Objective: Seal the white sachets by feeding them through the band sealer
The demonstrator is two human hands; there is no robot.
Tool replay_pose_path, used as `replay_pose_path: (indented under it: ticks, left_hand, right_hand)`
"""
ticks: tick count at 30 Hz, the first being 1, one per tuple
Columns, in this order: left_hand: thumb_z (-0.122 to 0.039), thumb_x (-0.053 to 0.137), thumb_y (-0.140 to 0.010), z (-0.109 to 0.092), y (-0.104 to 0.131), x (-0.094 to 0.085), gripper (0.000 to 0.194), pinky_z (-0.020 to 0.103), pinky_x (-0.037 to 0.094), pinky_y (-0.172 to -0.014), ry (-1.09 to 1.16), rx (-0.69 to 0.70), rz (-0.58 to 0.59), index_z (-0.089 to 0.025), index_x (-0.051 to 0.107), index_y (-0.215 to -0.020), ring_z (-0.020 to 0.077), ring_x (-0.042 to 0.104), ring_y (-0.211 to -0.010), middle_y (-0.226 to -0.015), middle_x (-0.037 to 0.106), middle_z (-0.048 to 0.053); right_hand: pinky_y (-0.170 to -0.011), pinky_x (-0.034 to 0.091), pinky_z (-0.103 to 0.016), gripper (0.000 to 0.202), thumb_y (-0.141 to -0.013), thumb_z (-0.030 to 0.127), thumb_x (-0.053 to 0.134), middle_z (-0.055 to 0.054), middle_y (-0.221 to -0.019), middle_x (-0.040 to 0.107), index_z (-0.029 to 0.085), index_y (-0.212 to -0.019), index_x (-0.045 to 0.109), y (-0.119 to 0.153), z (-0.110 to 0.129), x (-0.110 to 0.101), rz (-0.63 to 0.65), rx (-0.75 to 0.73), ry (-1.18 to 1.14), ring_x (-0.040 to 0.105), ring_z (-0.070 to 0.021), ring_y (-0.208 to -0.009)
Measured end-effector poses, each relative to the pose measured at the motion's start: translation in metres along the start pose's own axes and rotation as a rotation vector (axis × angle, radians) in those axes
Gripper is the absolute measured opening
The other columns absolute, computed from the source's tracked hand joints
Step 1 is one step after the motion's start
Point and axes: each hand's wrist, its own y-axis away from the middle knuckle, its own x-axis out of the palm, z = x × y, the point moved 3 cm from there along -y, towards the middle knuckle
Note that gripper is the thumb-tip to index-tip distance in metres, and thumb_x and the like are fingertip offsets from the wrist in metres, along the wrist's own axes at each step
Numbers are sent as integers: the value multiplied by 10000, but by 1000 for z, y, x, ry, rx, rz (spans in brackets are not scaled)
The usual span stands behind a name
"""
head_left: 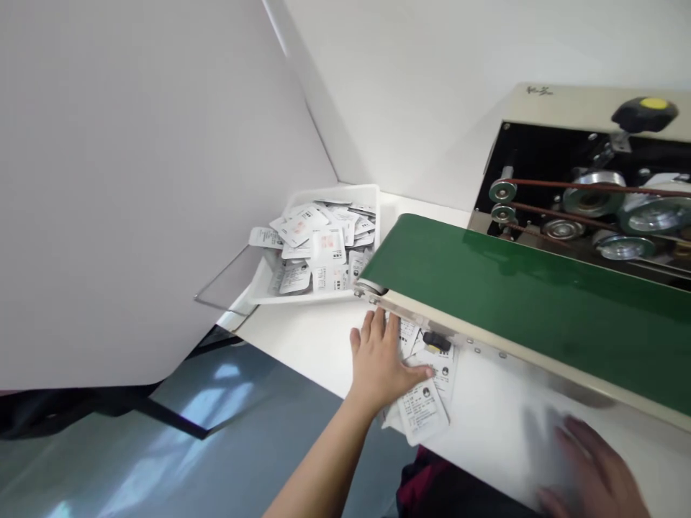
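Packets point(424, 417): flat, white and printed; a few lie loose on the near side of the white table point(313, 338), under and beside the left hand point(378, 367), and many more sit in the tray point(263, 284) at left.
Panel point(134, 180): pale and tall, filling the left side.
Floor point(259, 446): blue-grey, near left, with bright patches of light.
Tray: white, on the table, its packets heaped at all angles, some with red print, one jutting over the left side.
Left hand: palm down, fingers spread, thumb out over the loose packets; I cannot tell if it has hold of any.
Small knob point(437, 341): black, just beside the belt's near edge, over the packets.
Belt point(518, 288): green, running from the middle to the right.
Machine point(540, 155): far right, beyond the belt, with metal wheels point(623, 247) and a yellow-capped large knob point(634, 116).
Right hand point(599, 471): near right, blurred, fingers loosely apart, nothing visible in its hold.
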Motion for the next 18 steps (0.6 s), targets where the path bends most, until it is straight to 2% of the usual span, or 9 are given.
replay_pose_path:
  ticks: [1,3,4,6,8,11,14,18]
  left_hand:
    - [-706,579,-549,-3,1,1,1006,607,171,-1013,-2,3,-41,-134,303,-1329,413,193,-1304,-1414,281,214]
    - [-696,572,-578,-8,4,5,955,584,203,-1005,-5,9,-105,-146,326,-1318,405,224,-1289,-1401,303,206]
    - [-685,570,-592,-11,5,6,923,573,219,-999,-5,10,-129,-153,339,-1310,401,240,-1281,-1393,314,201]
    - [-646,576,-622,-14,9,7,840,547,255,-982,-3,8,-164,-176,375,-1289,388,283,-1258,-1373,346,182]
    - [-606,572,-654,-15,11,6,751,513,290,-965,9,0,-190,-198,414,-1264,362,336,-1225,-1343,388,162]
    - [-569,531,-715,-12,17,2,627,462,325,-949,54,9,-208,-215,470,-1229,318,391,-1190,-1306,436,136]
    - [-533,500,-758,-7,25,0,565,442,338,-943,97,40,-212,-214,489,-1224,296,412,-1177,-1294,457,127]
    - [-477,499,-778,-7,39,1,545,450,345,-933,133,63,-237,-198,476,-1246,299,424,-1158,-1269,478,130]
  right_hand:
    - [-780,403,-536,639,-863,493,489,-205,-1265,379,175,-1376,277,-15,14,9,62,-37,-7,436,-418,-1064]
    - [-866,313,-598,886,-772,613,550,-267,-1373,170,89,-1383,180,-43,47,25,105,-86,-42,277,-475,-1174]
    - [-904,249,-622,972,-720,668,584,-271,-1398,78,92,-1380,163,-56,65,33,143,-126,-56,202,-486,-1207]
    - [-946,168,-621,1023,-674,682,636,-274,-1407,1,100,-1372,166,-78,93,45,170,-138,-45,119,-471,-1242]
    - [-971,141,-593,1043,-641,642,705,-291,-1396,39,78,-1361,202,-95,108,55,191,-38,10,89,-445,-1259]
    - [-978,145,-574,1018,-609,575,771,-308,-1332,212,39,-1328,289,-116,114,63,216,86,84,162,-428,-1242]
    - [-972,164,-578,988,-602,557,767,-313,-1271,304,-9,-1286,331,-128,114,69,197,99,114,238,-428,-1200]
    - [-978,233,-525,960,-640,479,696,-311,-1253,343,-50,-1300,243,-130,116,76,77,48,66,289,-397,-1182]
